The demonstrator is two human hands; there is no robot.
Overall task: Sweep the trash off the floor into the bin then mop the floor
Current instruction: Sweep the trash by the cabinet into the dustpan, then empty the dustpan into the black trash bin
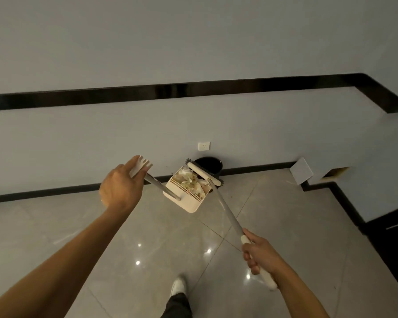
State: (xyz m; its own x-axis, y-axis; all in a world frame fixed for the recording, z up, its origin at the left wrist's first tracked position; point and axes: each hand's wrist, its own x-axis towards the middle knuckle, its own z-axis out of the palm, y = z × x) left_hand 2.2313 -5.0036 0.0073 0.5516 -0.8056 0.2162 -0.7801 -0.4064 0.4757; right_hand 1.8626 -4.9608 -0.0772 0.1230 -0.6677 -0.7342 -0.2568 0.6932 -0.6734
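While the left arm reaches out toward 11 o'clock, its left hand is clenched round the pale top of the dustpan handle, knuckles up. The right arm comes in from 5 o'clock, and the right hand is curled round the broom grip. The dustpan sits at centre, tilted and heaped with trash. The broom head lies across the pan's far edge. A black bin stands just beyond at 12 o'clock, against the wall. One shoe rests on the floor at 6 o'clock.
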